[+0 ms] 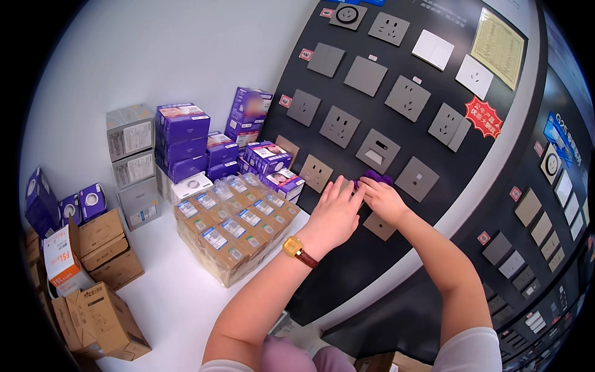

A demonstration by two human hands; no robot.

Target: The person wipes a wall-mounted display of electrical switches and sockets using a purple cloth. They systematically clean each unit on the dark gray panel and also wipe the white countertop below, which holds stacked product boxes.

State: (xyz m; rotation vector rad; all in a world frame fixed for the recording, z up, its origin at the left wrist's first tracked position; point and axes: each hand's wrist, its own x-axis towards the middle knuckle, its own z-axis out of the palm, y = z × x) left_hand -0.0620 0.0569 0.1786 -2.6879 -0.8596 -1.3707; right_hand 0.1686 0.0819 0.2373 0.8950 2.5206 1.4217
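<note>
The purple cloth (374, 177) is mostly hidden under the fingers of the right hand (383, 198), so only a small crumpled edge shows, pressed against the dark display board (347, 260). That hand's fingers are bent down over the cloth, pinching it. The left hand (334, 214), wearing a gold wristwatch (294, 247), lies flat and open on the board, touching the right hand and hiding a beige switch plate beneath it. Just beyond the fingertips sits a grey switch plate (377, 150). Far above the grip hang a red starburst sticker (483, 116) and a yellowish paper sheet (498, 46). Left of the hands stand purple boxes (181, 127) and plastic-wrapped brown cartons (232, 232); their labels are too small to make out.
</note>
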